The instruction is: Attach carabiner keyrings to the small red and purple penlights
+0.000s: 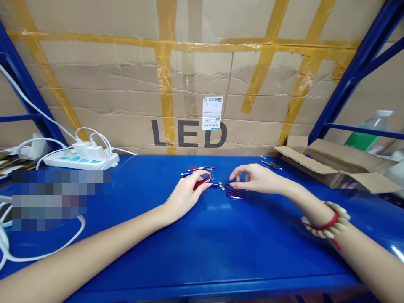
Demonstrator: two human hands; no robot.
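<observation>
My left hand (186, 193) is closed around a small red metal penlight (203, 182), which has a metal loop at its far end. Just beyond that hand lie a blue penlight (187, 174) and a red penlight with a clip (196, 169). A purple tube (213, 185) shows beside the held one. Several button cells (220, 185) rest between my hands. My right hand (252, 179) hovers with thumb and fingers apart by a red carabiner (232, 189); whether the thumb touches it, I cannot tell. A purple carabiner (235, 196) lies nearer to me.
On the blue table (221, 248), a white power strip (82, 160) with chargers and looping cables stands left. Keys (272, 165) lie at the back right, near an open cardboard box (331, 168). A big taped carton (126, 97) forms the back wall. A blurred patch covers something at left.
</observation>
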